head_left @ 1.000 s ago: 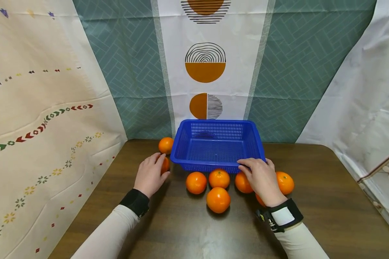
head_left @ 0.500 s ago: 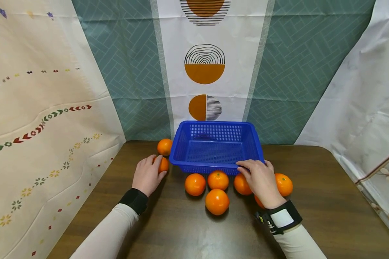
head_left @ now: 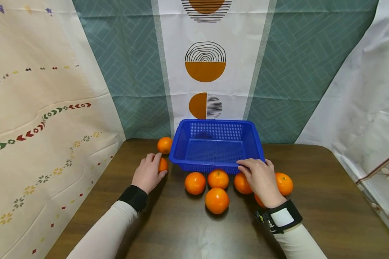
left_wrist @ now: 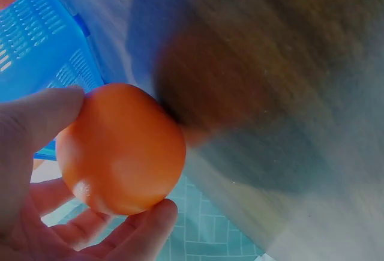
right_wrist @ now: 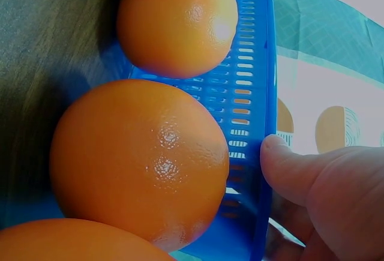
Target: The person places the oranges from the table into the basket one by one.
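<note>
My left hand (head_left: 148, 173) holds an orange (left_wrist: 123, 150) left of the blue basket (head_left: 218, 168), thumb on one side and fingers curled around the other. Whether this orange touches the table I cannot tell. My right hand (head_left: 259, 177) grips the basket's near rim close to its right corner; the right wrist view shows the thumb (right_wrist: 288, 164) against the rim. Beneath and beside that hand lie several oranges, one of them large in the right wrist view as an orange (right_wrist: 141, 162) against the basket wall. No fruit shows inside the basket.
Another orange (head_left: 165, 145) lies at the basket's back left. In front of the basket are an orange (head_left: 195, 183), an orange (head_left: 218, 179) and a nearer orange (head_left: 217, 200). Right of my right hand is an orange (head_left: 283, 183). Patterned cloth (head_left: 142, 72) hangs behind the wooden table (head_left: 330, 201).
My left hand has shifted slightly left and its fingers have settled around the orange, more of which now shows. My right hand and the basket stay in place.
</note>
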`<state>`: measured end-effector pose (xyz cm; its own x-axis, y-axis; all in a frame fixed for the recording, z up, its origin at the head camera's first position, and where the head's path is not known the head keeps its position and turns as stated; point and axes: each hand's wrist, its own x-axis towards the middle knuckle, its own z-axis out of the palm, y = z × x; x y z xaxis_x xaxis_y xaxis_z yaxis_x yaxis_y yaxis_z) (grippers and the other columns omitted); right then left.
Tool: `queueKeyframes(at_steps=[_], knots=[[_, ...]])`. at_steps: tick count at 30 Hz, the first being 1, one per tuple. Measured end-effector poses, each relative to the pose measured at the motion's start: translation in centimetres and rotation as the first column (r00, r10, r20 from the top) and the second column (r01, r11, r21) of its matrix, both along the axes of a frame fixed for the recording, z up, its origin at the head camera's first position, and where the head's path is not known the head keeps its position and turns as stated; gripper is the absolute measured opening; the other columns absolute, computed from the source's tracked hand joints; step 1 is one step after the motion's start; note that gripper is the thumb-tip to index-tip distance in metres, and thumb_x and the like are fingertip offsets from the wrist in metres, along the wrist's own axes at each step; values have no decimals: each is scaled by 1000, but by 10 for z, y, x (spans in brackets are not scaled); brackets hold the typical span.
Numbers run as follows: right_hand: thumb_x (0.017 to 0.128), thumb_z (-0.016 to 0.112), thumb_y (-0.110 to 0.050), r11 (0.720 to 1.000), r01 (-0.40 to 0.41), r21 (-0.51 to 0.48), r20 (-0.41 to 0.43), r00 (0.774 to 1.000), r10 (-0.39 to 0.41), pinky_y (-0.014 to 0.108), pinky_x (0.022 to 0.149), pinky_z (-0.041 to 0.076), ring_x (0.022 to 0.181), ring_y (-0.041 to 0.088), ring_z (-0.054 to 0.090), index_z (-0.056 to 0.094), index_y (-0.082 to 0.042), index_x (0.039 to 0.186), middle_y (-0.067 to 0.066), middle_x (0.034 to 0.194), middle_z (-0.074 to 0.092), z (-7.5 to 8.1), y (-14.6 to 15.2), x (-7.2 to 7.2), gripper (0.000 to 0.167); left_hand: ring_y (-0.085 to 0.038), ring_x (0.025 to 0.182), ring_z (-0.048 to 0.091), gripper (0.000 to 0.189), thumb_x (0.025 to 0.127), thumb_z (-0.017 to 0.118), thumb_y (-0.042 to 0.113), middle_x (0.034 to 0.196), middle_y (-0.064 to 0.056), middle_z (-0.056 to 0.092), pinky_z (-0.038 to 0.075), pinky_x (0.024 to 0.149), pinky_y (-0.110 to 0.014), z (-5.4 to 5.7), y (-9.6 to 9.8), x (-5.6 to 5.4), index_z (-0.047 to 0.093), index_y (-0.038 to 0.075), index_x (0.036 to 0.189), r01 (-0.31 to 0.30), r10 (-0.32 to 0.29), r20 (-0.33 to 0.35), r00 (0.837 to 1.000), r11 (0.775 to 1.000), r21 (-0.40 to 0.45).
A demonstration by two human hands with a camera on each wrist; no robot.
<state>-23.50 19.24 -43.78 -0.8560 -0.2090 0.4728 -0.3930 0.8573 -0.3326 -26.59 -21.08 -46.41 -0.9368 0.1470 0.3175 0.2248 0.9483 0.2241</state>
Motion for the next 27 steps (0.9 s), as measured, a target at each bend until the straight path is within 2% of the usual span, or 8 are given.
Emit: queueKeyframes(at_steps=[7,18,27], knots=[[104,79,-17,1000,5,0,16,1000,-5,77,113,36,115,40,73,83,-9,124,13,118,81,0,1,0,22,-53,111,64,67,94,91,25,136,-32,60,61,93,-64,2,1,1,59,0,148,10,-9,40,999,1000,-12],[103,81,-17,1000,7,-1,16,1000,-7,77,113,36,116,40,73,83,-9,123,12,117,82,2,0,-2,22,-53,110,64,67,93,92,25,135,-32,61,61,92,-65,-1,-1,1,59,1,146,16,-16,28,999,1000,-7],[103,80,-17,1000,14,4,11,1000,-14,78,113,36,116,40,73,83,-9,123,13,118,82,0,2,-2,22,-50,103,65,62,90,95,24,129,-30,62,63,85,-63,-3,2,1,62,1,137,22,-22,-8,1000,1000,-20]])
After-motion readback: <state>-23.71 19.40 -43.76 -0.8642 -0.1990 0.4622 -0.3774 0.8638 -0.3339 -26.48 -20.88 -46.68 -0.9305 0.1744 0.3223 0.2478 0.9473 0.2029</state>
